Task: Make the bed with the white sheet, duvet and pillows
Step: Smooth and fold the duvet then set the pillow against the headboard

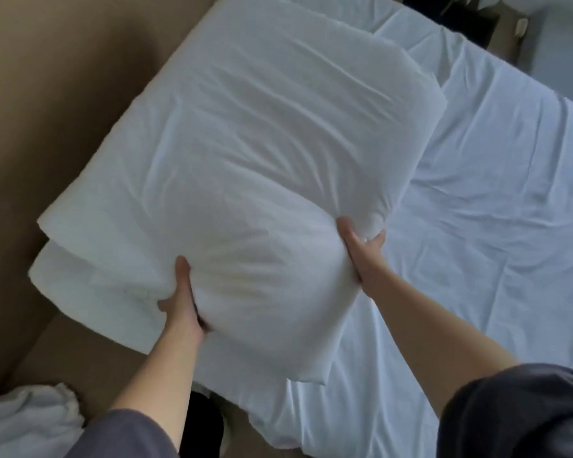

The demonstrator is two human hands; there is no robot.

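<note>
At the bottom of the frame two dark grey sleeves [523, 411] are cut off by the lower edge, with bare forearms reaching up from them. In the lower left corner lies a crumpled white bundle [24, 421], only partly in view, so what it is cannot be told. The left hand [182, 299] grips the near left edge of a plump white pillow [245, 160], thumb on top, the fingers hidden underneath the fabric. The right hand [364, 249] grips the near right edge, thumb and fingers dug into the filling, most of the fingers buried in the folds. The pillow fills the centre of the frame and hides whatever lies directly under it. A second white padded layer [76, 262] peeks out beneath its left corner; whether this is another pillow or folded bedding is unclear. To the right, a wrinkled white sheet [493, 226] covers the bed [311, 434], running to the right edge. A plain brown surface [47, 94] fills the upper left. At the upper right, dark shapes [470, 24] are too blurred to identify.
</note>
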